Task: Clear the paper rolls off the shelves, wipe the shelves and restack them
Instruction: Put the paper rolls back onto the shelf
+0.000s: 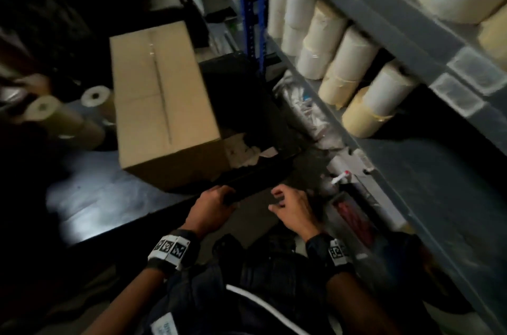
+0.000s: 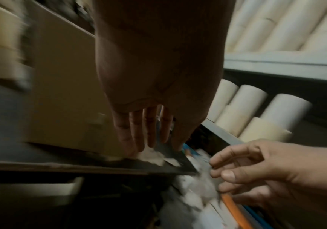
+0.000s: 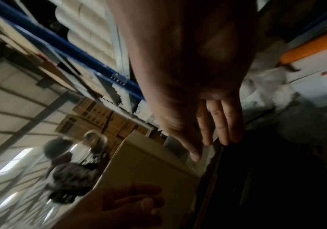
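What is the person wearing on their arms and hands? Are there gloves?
No gloves. Both hands are bare: the left hand and the right hand. Each wrist has a dark band. The left wristband carries white square tags printed with black blocky patterns, like little codes. The right wristband has the same kind of tag. No sleeves show on the forearms.

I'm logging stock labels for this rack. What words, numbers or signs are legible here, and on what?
No text can be read.
Left wrist band: black and white square code markers, no letters.
Right wrist band: the same kind of marker.
White tag on the dark clothing: print too blurred to read.
Cardboard box: no print visible.
Stacked boxes: dark marks, too blurred.
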